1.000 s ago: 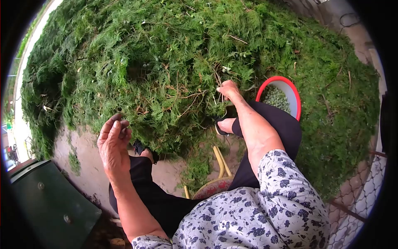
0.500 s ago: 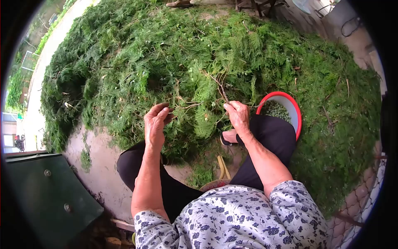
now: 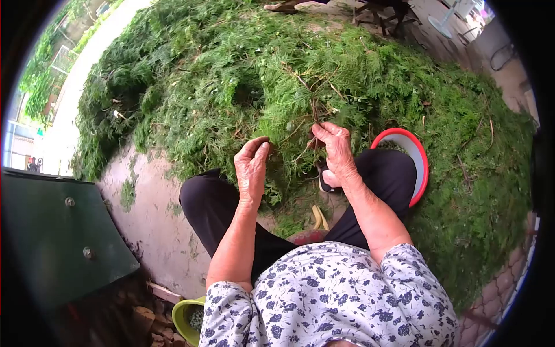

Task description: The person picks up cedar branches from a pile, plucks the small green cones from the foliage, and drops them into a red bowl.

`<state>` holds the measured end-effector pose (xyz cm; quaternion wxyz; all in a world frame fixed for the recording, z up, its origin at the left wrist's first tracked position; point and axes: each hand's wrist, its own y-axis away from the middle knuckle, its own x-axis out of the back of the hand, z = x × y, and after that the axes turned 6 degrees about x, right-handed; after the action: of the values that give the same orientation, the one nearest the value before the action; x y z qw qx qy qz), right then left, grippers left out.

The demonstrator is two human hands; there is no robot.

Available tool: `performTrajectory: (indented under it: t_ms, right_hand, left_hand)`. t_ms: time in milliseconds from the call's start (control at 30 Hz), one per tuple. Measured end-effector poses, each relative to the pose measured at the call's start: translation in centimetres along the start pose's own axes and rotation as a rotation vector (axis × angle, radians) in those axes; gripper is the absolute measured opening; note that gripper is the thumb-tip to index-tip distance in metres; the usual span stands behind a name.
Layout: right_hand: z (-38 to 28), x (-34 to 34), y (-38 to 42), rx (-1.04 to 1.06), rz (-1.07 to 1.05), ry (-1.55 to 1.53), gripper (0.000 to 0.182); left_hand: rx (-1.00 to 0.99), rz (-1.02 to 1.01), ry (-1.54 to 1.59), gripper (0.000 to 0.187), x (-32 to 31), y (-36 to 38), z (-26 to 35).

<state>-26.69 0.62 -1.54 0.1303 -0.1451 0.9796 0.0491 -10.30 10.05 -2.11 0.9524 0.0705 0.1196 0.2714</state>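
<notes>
My right hand (image 3: 336,149) is closed round the woody stem of a green branch (image 3: 313,103), whose twigs and leafy sprays spread out above and left of the fingers. To its left, my left hand (image 3: 251,168) has thumb and fingertips brought together beside the foliage; whether something small is between them cannot be made out. A large heap of cut green branches (image 3: 196,87) lies beyond both hands. Beside my right knee stands a red-rimmed bucket (image 3: 425,168) with small green pieces partly visible inside.
A dark green panel (image 3: 63,231) stands at the left. At the lower left is a yellow-green container (image 3: 180,318) beside broken brown pieces. Near the top are a person's foot (image 3: 282,8) and dark furniture legs (image 3: 378,20). Yellow handles (image 3: 319,217) show between my legs.
The view has shifted, bringing the yellow-green container into sight. My left hand has come closer to my right hand, which still holds the branch. My knee now covers more of the bucket's contents.
</notes>
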Motion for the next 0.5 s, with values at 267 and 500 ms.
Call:
performTrajectory:
  t_ms: [267, 500]
  right_hand:
    - [8.8, 0.1, -0.8, -0.272, -0.051, -0.005, 0.026]
    - [12.1, 1.8, 1.6, -0.308, -0.019, 0.178, 0.031]
  left_hand:
    - [-0.077, 0.144, -0.493, 0.023, 4.4, 0.3, -4.3]
    - [0.037, 0.166, -0.594, 0.026, 4.9, 0.9, -7.9]
